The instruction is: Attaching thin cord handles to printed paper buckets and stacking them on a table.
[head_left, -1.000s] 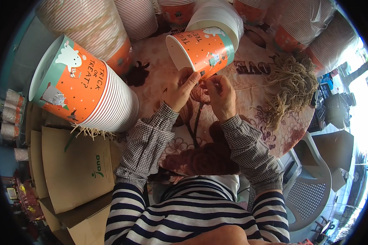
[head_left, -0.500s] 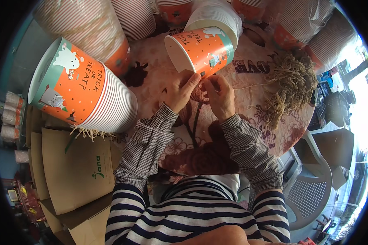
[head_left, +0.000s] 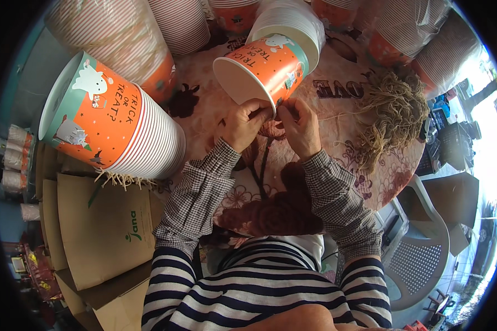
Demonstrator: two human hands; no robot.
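Two hands (head_left: 243,126) (head_left: 302,129) at cup rim (head_left: 259,78)

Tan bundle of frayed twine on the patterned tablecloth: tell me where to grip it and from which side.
Probably best around the thick middle of the tan bundle of frayed twine, coming down from above: it lies limp on the patterned tablecloth, right of the right hand, and its lower ends splay loose, so a grip there would likely catch only some strands.

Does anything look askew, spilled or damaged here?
No spill or damage is visible. The tangled twine heap at right on the tablecloth looks untidy, its loose ends splayed, unlike the neatly nested cup stack at left.
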